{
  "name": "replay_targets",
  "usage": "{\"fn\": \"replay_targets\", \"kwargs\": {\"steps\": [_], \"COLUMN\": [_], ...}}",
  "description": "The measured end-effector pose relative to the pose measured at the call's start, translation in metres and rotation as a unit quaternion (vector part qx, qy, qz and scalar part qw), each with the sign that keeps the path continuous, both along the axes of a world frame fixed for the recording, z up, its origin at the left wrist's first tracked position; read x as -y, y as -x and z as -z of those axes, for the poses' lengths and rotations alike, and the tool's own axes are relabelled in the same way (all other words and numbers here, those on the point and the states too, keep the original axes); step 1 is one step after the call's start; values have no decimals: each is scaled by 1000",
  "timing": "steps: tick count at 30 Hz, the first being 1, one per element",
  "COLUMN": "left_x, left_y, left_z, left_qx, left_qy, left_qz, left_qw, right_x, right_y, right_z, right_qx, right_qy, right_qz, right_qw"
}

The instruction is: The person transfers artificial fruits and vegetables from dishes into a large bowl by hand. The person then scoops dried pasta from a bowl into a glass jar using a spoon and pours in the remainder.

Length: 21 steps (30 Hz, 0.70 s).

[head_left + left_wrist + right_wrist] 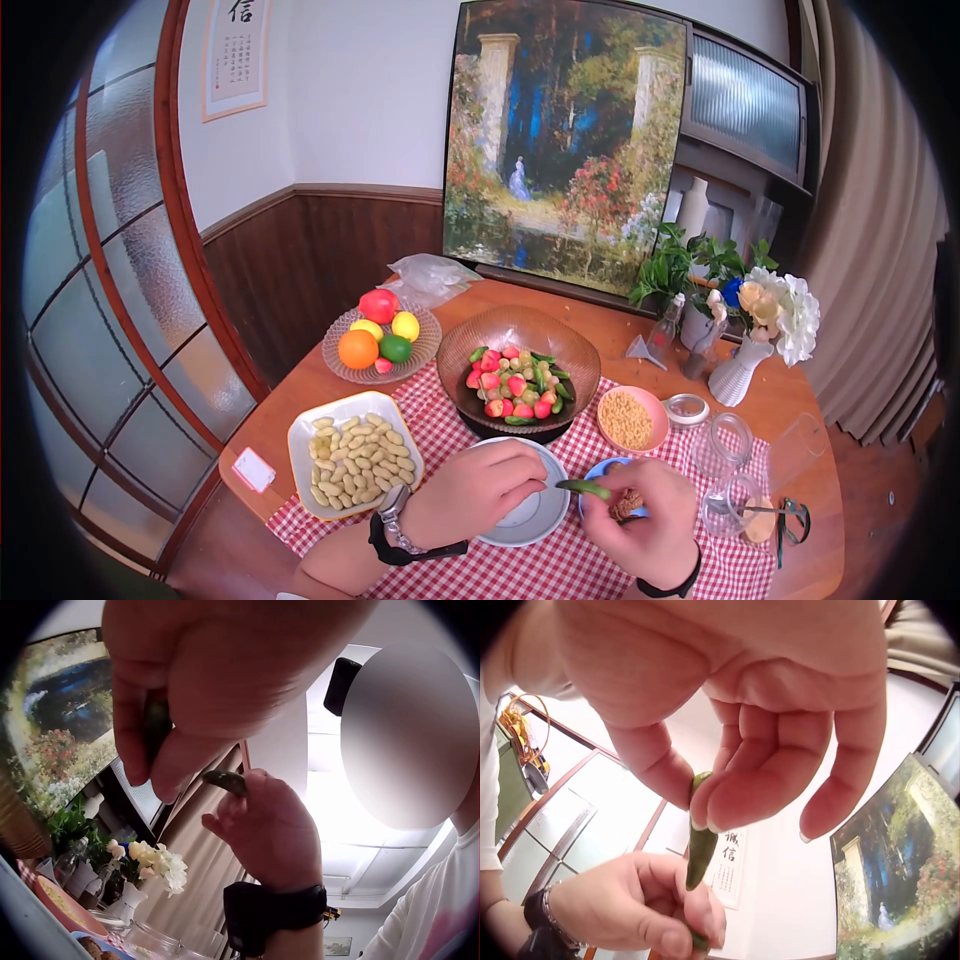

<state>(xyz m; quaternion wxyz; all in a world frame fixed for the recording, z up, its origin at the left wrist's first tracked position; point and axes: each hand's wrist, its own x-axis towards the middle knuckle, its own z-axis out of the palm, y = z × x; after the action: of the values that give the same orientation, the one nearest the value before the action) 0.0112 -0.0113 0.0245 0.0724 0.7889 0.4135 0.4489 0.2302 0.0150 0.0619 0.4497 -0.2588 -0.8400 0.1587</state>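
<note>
Fingers of both hands work with green things above a pale, smooth-rimmed round bowl (540, 520). The right hand (650, 520) pinches a slender green chili pepper (583, 489) between thumb and fingers; it sticks out toward the left hand (480, 500), just beside the bowl's right rim. The right wrist view shows its glossy skin and tapered, slightly curved shape, pointing down.

The left hand also grips something: the head view hides it behind the knuckles, but the left wrist view shows a dark green piece (157, 724) between thumb and fingers, and the right wrist view shows its end at the fingertips. Whether it is a whole pepper, I cannot tell. A linked metal bracelet (398, 522) circles the left wrist.

Only the head view lays out the whole table: a translucent brown bowl (572, 345) of glossy red, pale green and dark green pieces, a squarish white dish (300, 440) of rough-shelled peanuts (365, 460), a pink bowl (661, 420) of small beige grains, and a blue bowl (596, 471) with lumpy brown pieces, partly behind the right hand. Red-and-white checked cloth (425, 405) lies beneath them.
</note>
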Motion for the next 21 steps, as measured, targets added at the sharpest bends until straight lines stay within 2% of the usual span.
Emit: {"fn": "replay_targets", "kwargs": {"steps": [3,4,5,7,8,10,15,17,18,19,20,21], "left_x": [0,1,2,4,4,5,6,8,8,7,7,8], "left_y": [2,1,0,-2,-2,-3,-3,-4,-4,-5,-4,-4], "left_z": [2,0,0,0,1,1,6,6,7,8,9,7], "left_qx": [-25,-49,-73,-89,-105,-116,-130,-147,-147,-147,-147,-148], "left_qy": [18,24,30,34,39,35,15,26,25,16,7,6], "left_qz": [14,17,20,10,2,3,33,46,46,60,73,74], "left_qw": [999,998,997,995,994,993,991,988,988,987,986,986], "right_x": [26,31,35,29,28,28,17,12,5,0,-2,-5], "right_y": [-25,-20,-15,-16,-17,-19,-14,-5,-1,3,5,8], "right_z": [-13,-8,-4,-2,-3,-5,4,6,3,-1,0,2], "right_qx": [-10,-160,-307,-433,-433,-470,-472,-393,-299,-200,-200,-91], "right_qy": [19,-5,-28,-228,-228,-384,-439,-363,-271,-173,-174,-137], "right_qz": [51,54,56,16,16,-22,-19,132,154,173,175,168], "right_qw": [998,986,949,872,872,794,764,835,902,949,948,972]}}
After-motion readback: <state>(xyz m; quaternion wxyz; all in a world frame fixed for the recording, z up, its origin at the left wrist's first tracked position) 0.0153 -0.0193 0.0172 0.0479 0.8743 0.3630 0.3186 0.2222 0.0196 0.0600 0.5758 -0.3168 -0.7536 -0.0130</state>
